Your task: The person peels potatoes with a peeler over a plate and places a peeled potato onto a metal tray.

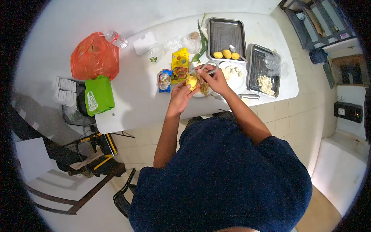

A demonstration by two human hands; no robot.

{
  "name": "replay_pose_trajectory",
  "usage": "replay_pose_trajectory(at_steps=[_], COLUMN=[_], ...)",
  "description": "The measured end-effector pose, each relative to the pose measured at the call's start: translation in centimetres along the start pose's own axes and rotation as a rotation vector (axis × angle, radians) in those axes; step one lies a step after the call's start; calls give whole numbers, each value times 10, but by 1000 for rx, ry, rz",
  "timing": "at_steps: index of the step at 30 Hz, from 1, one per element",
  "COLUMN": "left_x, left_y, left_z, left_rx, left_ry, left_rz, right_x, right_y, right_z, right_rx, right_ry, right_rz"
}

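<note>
My left hand (179, 97) is closed around a yellow, partly peeled potato (191, 82) above the near side of the table. Against its right side, my right hand (214, 80) grips a peeler, whose pale looped handle (211, 66) sticks up past the fingers; its blade is hidden. Brown peelings (204, 89) lie just below, on a mostly covered white plate. To the right, a white plate (236, 86) bears several pale pieces of food. A knife (250, 96) rests at the table's near edge. Left of the potato stand a yellow packet (180, 62) and a blue packet (165, 82).
A dark tray (227, 34) holds three potatoes (226, 54) and a spoon (232, 48). Another tray (255, 58) contains pale crumbly food (265, 84) and clear plastic. Spring onions (201, 38), an orange bag (94, 58), a green bag (101, 96) and a bottle (116, 38) are further left.
</note>
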State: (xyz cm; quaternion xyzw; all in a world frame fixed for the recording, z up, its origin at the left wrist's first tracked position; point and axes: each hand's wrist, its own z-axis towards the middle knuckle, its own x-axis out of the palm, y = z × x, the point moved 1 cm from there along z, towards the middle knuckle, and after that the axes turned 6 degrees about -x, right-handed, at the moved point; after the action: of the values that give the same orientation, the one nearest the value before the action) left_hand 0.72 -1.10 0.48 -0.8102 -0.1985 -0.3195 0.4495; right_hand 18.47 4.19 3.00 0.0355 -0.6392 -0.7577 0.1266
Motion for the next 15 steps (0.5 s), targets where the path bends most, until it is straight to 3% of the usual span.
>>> replay_pose_trajectory(at_steps=[5,8,15], left_x=[-9,-6,-8], left_y=[3,3,8], left_z=[3,0,3], left_rx=[-66,-73,23], left_ry=[5,-172,-122], left_rz=[108,122,141], right_x=[3,5,4], right_y=[-4,3,-7], right_z=[-4,-4,-3], right_rx=[-9,0,49], right_ry=[63,48,62], right_rz=[-99,-157,-261])
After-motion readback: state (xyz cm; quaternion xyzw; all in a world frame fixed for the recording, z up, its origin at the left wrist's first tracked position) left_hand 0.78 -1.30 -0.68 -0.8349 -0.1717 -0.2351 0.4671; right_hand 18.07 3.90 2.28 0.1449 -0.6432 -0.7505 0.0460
